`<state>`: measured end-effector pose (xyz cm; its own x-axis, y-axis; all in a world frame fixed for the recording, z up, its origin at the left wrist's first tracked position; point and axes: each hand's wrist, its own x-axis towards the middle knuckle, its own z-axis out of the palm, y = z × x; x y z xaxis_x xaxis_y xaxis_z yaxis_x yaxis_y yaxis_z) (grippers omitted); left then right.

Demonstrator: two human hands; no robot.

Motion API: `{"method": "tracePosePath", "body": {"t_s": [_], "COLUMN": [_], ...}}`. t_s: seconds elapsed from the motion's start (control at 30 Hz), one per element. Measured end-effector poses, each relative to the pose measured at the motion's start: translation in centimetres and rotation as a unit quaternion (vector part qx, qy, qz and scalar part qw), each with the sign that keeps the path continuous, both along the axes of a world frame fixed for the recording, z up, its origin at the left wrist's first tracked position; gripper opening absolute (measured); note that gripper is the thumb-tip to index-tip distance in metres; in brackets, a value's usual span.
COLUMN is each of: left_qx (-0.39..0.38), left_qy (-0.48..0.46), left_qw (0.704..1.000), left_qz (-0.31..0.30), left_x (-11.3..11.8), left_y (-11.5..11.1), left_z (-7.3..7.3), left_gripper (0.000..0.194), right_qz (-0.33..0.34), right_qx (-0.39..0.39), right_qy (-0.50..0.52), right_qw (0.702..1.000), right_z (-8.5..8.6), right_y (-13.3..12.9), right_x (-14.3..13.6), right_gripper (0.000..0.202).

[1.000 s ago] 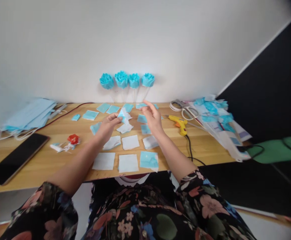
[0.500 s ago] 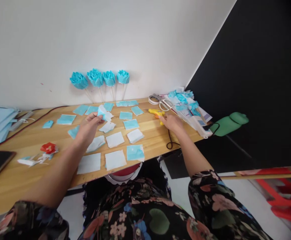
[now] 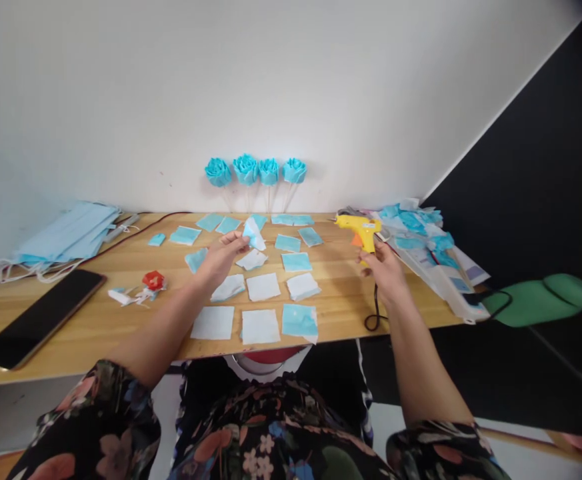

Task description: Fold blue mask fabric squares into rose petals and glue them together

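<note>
Between the fingertips of my left hand (image 3: pixel 228 253) is a small folded piece of blue and white mask fabric (image 3: pixel 255 235), raised over the table. My right hand (image 3: pixel 383 267) grips the handle of a yellow glue gun (image 3: pixel 358 227), whose nozzle points left; its dark cord (image 3: pixel 376 310) trails down onto the wood. Several cut fabric pieces lie in rough rows below and beside my left hand, some blue side up like the blue square (image 3: pixel 297 262), others pale like the white square (image 3: pixel 263 287). Four-petalled detail is too small to make out on the blue fabric flowers (image 3: pixel 245 170) leaning on sticks against the wall.
Blue face masks (image 3: pixel 71 233) are stacked at the left, behind a black phone (image 3: pixel 41 319). A red flower with white scraps (image 3: pixel 153 280) lies nearer me. At the right are a plastic tray (image 3: pixel 451 293) with blue scraps (image 3: pixel 413 217) and a green bottle (image 3: pixel 545 300).
My right hand has lifted the glue gun off the tabletop and now holds it by the handle. My left hand still pinches the fabric piece. The camera view has turned left.
</note>
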<state>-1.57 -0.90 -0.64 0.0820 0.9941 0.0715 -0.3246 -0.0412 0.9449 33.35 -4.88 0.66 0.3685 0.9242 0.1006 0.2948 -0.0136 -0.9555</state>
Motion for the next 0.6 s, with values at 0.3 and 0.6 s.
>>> {"method": "tracePosePath", "body": {"t_s": [0.3, 0.6], "left_qx": [-0.013, -0.006], "left_qy": [0.000, -0.014], "left_qw": [0.999, 0.999], "left_qz": [-0.038, -0.035], "left_x": [-0.1, -0.9], "left_y": [-0.2, 0.7], "left_z": [-0.3, -1.1], "left_gripper": [0.030, 0.027], "right_qz": [0.318, 0.374], "right_qx": [-0.041, -0.009], "right_qy": [0.264, 0.225], "right_qw": [0.910, 0.900], "right_z": [2.9, 3.7], "right_y": [-1.2, 1.7], "right_x": [-4.8, -6.9], "right_gripper": [0.023, 0.029]}}
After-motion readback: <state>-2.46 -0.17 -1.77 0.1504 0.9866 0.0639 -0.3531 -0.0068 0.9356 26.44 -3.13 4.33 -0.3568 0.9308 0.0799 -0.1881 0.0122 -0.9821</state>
